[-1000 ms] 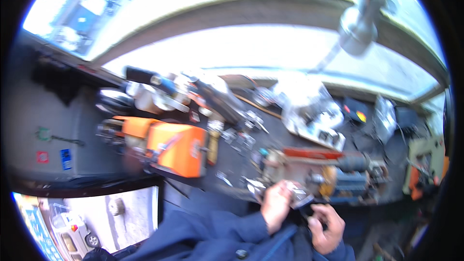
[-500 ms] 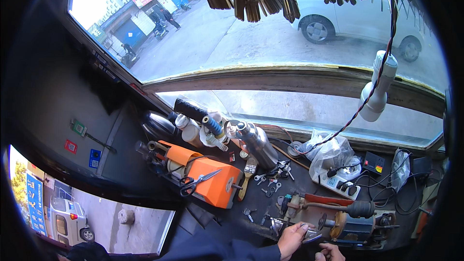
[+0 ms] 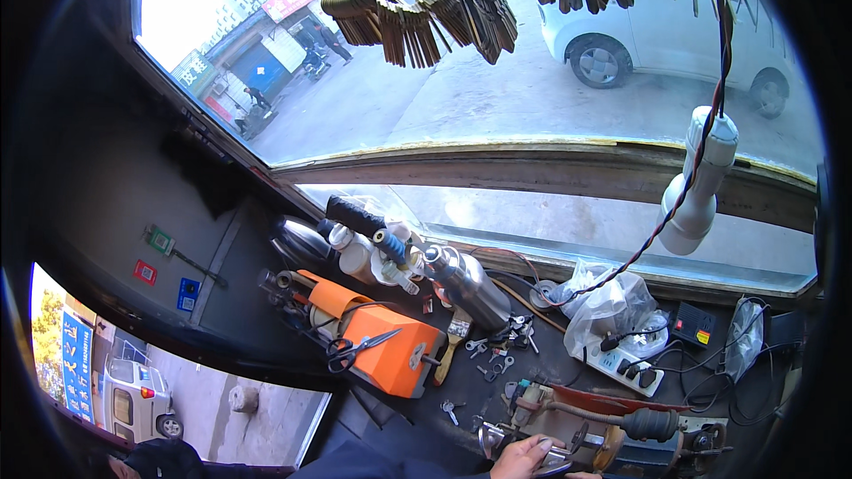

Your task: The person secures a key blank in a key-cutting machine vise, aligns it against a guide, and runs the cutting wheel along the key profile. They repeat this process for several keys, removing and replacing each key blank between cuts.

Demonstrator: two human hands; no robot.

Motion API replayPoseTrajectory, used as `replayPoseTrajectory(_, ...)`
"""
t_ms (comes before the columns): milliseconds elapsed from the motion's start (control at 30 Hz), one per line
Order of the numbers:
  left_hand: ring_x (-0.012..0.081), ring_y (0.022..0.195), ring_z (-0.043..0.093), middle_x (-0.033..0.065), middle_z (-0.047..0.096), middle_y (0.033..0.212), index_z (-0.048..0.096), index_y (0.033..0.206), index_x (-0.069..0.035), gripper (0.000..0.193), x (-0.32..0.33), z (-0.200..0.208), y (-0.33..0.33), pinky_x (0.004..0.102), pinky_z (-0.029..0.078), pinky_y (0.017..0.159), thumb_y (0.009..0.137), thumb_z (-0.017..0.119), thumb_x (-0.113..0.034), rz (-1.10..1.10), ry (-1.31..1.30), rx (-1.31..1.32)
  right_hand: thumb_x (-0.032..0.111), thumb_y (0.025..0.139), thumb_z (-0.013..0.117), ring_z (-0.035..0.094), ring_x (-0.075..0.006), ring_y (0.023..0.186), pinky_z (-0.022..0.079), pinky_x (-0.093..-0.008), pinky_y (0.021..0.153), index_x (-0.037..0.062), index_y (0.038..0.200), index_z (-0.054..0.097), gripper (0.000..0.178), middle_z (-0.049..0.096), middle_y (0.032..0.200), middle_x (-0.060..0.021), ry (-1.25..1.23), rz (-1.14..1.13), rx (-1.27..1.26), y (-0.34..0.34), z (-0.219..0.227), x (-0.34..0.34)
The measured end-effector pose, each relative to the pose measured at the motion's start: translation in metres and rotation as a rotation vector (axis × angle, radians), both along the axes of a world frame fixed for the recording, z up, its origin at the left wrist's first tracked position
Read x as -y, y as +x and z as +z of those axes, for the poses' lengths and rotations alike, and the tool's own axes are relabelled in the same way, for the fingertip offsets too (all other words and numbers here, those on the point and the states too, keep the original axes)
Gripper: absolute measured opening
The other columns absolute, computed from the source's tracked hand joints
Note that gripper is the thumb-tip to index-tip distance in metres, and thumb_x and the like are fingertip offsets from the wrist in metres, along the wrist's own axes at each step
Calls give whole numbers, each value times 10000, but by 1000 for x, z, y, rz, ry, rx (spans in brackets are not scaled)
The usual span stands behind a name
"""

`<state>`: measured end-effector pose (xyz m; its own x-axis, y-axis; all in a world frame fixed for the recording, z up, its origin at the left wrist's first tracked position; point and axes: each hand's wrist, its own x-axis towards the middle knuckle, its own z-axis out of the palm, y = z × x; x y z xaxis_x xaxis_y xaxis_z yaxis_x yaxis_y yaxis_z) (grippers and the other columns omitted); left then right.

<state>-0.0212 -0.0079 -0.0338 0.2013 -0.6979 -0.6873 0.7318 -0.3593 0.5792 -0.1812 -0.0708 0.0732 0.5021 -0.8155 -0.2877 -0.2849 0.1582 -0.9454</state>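
Observation:
My left hand (image 3: 520, 459) is at the lower edge, in front of the key-cutting machine (image 3: 612, 430). Its thumb and fingers are pressed together on something small. A shiny metal piece (image 3: 556, 459) shows right beside the fingertips; whether the hand grips it or only touches it is unclear. Only a sliver of my right hand (image 3: 582, 475) shows at the bottom edge, its fingers cut off. Loose keys (image 3: 453, 410) lie left of the machine, and more keys (image 3: 497, 365) lie behind it.
An orange-cased machine (image 3: 390, 350) with scissors (image 3: 359, 350) on it stands left. Behind are a brush (image 3: 454, 337), a steel flask (image 3: 470, 288) and bottles (image 3: 355, 253). A power strip (image 3: 626, 371), plastic bag (image 3: 612, 310) and cables lie right. Bunches of key blanks (image 3: 399, 27) and a white lamp (image 3: 697, 182) hang above.
The view has shifted, so the bench sits lower in the picture. My right hand has almost left the lower edge. My left hand stays by the machine, fingers still closed.

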Motion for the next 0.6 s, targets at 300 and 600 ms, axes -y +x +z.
replayPoseTrajectory(300, 140, 885, 660, 72, 679, 979, 615, 1104, 1, 203, -10, -20, -4, 283, 552, 790, 1040, 506, -157, 20, -139, 5, 70, 911, 672, 509, -66, 642, 431, -217, 608, -2, 1217, 595, 324, 565, 732, -5, 34, 66, 131, 3, 8, 9)
replayPoseTrajectory(600, 60, 505, 454, -2, 568, 690, 628, 1086, -73, 220, -8, -5, 5, 220, 337, 431, 1052, 452, -200, -88, -14, 128, 33, 886, 707, 557, -50, 692, 445, -208, 618, 10, 1196, 570, 339, 648, 836, -23, -9, 50, 131, 37, 27, 10)
